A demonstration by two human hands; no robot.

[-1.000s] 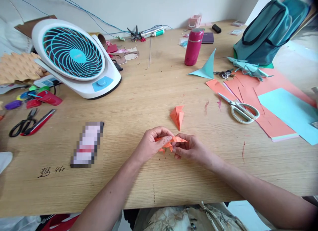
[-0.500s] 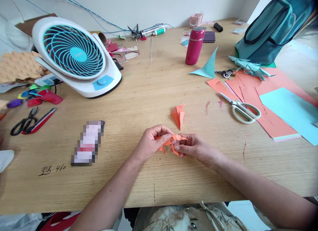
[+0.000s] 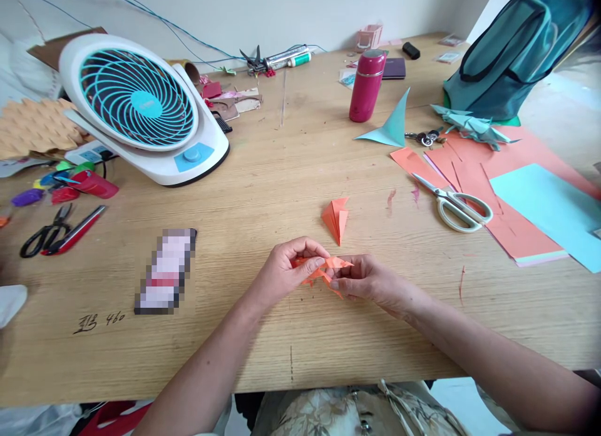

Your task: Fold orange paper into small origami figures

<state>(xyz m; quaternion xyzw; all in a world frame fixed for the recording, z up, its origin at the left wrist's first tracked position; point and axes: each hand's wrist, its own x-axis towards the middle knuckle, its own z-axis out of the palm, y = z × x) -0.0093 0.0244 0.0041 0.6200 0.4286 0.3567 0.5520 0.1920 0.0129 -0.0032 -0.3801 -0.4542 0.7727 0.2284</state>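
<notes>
Left hand (image 3: pixel 288 270) and right hand (image 3: pixel 369 281) together at lower centre of frame, fingers of both pinching small folded orange paper figure (image 3: pixel 337 261); exact shape hard to make out behind fingers. Second folded orange piece (image 3: pixel 335 218) on wooden surface (image 3: pixel 253 192) just above hands, apart. White-handled scissors (image 3: pixel 446 199) right of frame, partly over orange sheets (image 3: pixel 526 236); electric fan (image 3: pixel 146 104) upper left.

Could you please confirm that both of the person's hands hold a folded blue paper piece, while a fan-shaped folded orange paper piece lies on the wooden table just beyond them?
Only the colour is wrong: the folded paper piece held by the left hand and right hand is orange, as the head view shows. The fan-shaped folded orange paper piece does lie on the wooden table just beyond them.
</notes>
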